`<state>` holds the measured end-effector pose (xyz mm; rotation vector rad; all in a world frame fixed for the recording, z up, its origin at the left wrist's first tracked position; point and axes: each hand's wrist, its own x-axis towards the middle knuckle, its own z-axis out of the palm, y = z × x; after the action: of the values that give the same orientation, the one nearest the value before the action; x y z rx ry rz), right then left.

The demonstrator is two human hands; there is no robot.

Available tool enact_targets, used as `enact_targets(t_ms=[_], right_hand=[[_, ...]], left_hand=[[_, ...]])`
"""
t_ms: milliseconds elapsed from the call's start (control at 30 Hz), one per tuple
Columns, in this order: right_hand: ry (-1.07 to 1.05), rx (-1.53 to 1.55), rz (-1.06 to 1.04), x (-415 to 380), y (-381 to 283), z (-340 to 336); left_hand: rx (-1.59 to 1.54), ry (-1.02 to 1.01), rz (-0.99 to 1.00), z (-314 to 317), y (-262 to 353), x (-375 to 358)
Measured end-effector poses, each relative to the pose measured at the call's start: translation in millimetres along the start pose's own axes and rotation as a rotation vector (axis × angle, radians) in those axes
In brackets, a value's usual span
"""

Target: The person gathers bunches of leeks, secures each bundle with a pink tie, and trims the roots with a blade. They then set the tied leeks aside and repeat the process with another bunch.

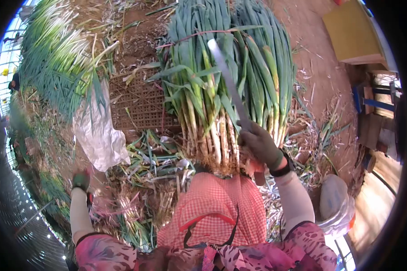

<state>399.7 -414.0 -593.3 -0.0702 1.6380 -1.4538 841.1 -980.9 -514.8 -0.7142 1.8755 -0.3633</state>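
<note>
A large bundle of green onions [203, 90] lies in front of me, roots toward my checked apron [221, 203], a pinkish tie across its leaves. My right hand [261, 145], in a dark glove, is closed round the handle of a long knife [228, 79]. The blade points away from me, over the bundle. Another bundle of thick onions [269, 77] rests against the first on its right. Off to the left, my gloved left hand [81, 179] is low beside some pink strings [117, 205]; its fingers are blurred.
A woven crate [138, 101] lies left of the bundles, next to a white plastic sheet [101, 131]. Loose onions [54, 58] are heaped at the upper left. Trimmings litter the soil. At the right are a cardboard box [352, 31], a blue-framed stool [380, 104] and a white bag [334, 203].
</note>
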Motion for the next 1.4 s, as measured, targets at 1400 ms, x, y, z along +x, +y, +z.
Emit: enact_targets(t_ms=[1400], right_hand=[[0.272, -0.98, -0.212, -102.3, 144.0, 7.4]], left_hand=[[-2.003, 0.228, 0.479, -347.9, 319.3, 195.2]])
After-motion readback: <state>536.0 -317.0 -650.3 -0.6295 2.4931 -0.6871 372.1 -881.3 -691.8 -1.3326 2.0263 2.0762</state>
